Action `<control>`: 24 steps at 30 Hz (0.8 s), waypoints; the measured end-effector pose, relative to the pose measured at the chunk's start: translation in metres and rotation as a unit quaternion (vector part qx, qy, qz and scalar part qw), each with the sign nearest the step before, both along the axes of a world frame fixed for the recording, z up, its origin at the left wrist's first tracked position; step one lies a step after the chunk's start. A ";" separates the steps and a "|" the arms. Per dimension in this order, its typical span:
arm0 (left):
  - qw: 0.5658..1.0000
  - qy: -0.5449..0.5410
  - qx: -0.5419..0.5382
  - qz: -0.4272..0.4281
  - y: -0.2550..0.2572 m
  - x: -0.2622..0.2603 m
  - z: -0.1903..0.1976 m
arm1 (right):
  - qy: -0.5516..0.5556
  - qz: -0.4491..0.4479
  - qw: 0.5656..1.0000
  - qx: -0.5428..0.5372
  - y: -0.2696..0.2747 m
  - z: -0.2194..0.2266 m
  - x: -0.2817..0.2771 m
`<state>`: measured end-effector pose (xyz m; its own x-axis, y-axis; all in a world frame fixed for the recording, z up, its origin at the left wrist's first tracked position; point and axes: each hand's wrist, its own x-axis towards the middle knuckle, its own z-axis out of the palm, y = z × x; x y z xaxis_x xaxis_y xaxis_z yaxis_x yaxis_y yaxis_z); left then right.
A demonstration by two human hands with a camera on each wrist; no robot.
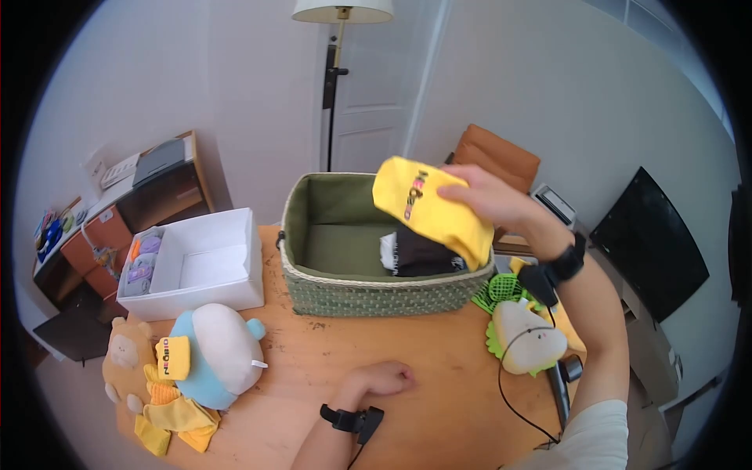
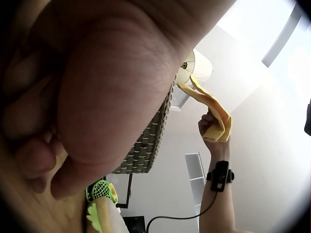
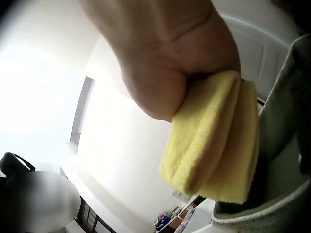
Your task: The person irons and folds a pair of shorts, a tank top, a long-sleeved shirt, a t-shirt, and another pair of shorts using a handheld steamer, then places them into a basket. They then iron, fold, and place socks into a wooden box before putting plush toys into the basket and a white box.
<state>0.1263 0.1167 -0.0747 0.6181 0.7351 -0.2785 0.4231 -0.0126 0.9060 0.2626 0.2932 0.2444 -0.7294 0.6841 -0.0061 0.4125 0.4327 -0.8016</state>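
Note:
My right hand (image 1: 489,196) grips a folded yellow cloth (image 1: 427,205) with printed letters, above the right part of a green woven basket (image 1: 376,294). The cloth (image 3: 209,141) hangs in soft folds beneath the palm in the right wrist view. Inside the basket, a dark cloth item (image 1: 425,254) with white lettering lies at the right end. My left hand (image 1: 388,377) rests on the wooden table in front of the basket, fingers loosely curled and holding nothing.
A white box (image 1: 207,301) with rolled purple items in one compartment stands left of the basket. Before it lie a blue-and-white plush (image 1: 227,352), a brown plush bear (image 1: 125,352) and yellow cloth pieces (image 1: 184,411). A white plush with green trim (image 1: 525,337) sits at right, near a cable.

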 end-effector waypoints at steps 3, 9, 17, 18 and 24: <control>0.993 -0.034 -0.112 -0.014 -0.001 -0.006 0.013 | 0.026 -0.037 0.992 -0.117 -0.076 -0.059 0.074; 0.996 -0.039 -0.040 0.071 -0.016 -0.022 0.083 | 0.021 -0.072 0.966 -0.246 -0.207 -0.180 0.158; 0.995 -0.072 -0.033 -0.066 -0.029 0.016 0.103 | 0.170 -0.035 0.942 -0.288 -0.239 -0.222 0.141; 0.995 -0.068 -0.041 -0.057 -0.030 0.015 0.102 | 0.201 -0.042 0.938 -0.279 -0.236 -0.225 0.136; 0.968 -0.212 0.052 0.122 -0.024 0.012 0.097 | 0.235 0.025 0.969 -0.073 -0.206 -0.225 0.121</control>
